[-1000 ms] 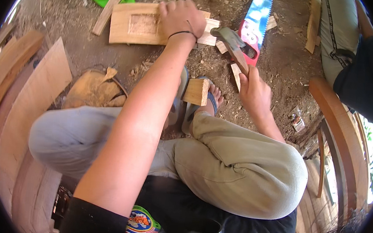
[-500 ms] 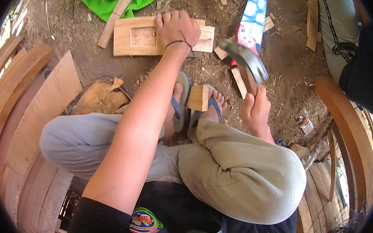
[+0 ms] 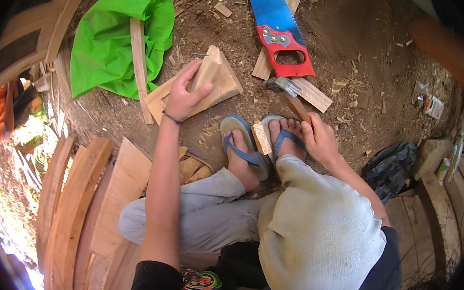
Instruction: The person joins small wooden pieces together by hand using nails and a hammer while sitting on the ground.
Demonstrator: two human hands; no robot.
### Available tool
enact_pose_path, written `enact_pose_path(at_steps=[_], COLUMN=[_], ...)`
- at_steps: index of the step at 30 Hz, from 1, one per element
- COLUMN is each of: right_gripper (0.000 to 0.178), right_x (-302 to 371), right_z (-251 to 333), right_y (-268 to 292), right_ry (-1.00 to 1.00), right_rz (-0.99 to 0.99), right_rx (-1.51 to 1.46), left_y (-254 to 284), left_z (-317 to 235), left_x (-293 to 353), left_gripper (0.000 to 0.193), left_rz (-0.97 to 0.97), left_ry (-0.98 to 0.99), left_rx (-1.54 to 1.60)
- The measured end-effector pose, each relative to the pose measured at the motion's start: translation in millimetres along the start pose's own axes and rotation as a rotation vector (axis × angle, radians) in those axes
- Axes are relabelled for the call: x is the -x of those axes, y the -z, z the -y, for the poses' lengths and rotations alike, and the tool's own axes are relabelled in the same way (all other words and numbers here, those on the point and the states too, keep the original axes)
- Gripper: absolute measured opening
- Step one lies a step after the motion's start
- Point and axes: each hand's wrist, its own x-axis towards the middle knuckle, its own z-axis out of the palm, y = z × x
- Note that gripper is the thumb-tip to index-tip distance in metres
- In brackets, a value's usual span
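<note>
My left hand point(image 3: 184, 96) grips a pale wooden piece point(image 3: 226, 83), its thumb over a smaller strip of wood on top. The piece is tilted up off the ground, and a thin nail point(image 3: 198, 54) sticks out of the strip near its far end. My right hand point(image 3: 321, 141) is closed round the wooden handle of a claw hammer point(image 3: 284, 86). The hammer's metal head is low, close to the red grip of a handsaw point(image 3: 285, 51). Between my sandalled feet stands a small wood block point(image 3: 261, 138).
A green cloth point(image 3: 117, 43) lies at the far left with a long wood strip point(image 3: 136, 55) across it. Wood offcuts point(image 3: 312, 94) and shavings litter the dirt. Boards point(image 3: 75, 198) are stacked at the left, and a black plastic bag point(image 3: 391, 168) lies at the right.
The wooden piece has gone from flat on the ground to tilted up in my left hand, showing the nail. The hammer has come down from its swing. The whole view has shifted.
</note>
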Motion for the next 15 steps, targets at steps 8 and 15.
enact_pose_path(at_steps=[8, 15], right_gripper=[0.030, 0.029], right_x=[-10.6, -12.1], right_z=[-2.4, 2.0], right_y=[7.9, 4.9], right_ry=[0.066, 0.006], right_rz=[-0.014, -0.016], right_rx=[0.025, -0.014], left_y=[39.5, 9.2], left_z=[-32.5, -9.4], left_x=[14.2, 9.9], left_gripper=[0.099, 0.091], left_rz=[0.191, 0.019], left_ry=[0.141, 0.074], left_rx=[0.464, -0.245])
